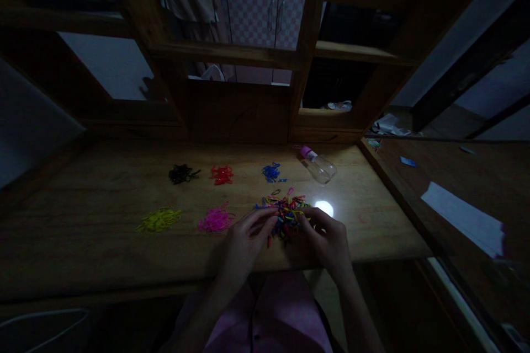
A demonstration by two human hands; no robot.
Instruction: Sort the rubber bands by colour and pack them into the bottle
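A mixed pile of small, loop-shaped coloured pieces (287, 223) lies on the wooden desk in front of me; their exact kind is too dim to tell. At the pile's left side, my left hand (250, 237) has thumb and fingers pinched together. My right hand (329, 236) is closed at the right side, its fingertips among the pieces near some yellow ones. What either pinch holds is too small to make out. Sorted heaps lie to the left and behind: pink (216, 220), yellow (159, 219), black (182, 174), red (222, 175) and blue (271, 172).
Behind the mixed pile, a clear bottle with a purple cap (318, 165) lies on its side. A wooden shelf unit (238, 113) rises from the back of the desk (103, 193). White paper (464, 218) and a small blue packet (408, 161) rest on the brown surface at right.
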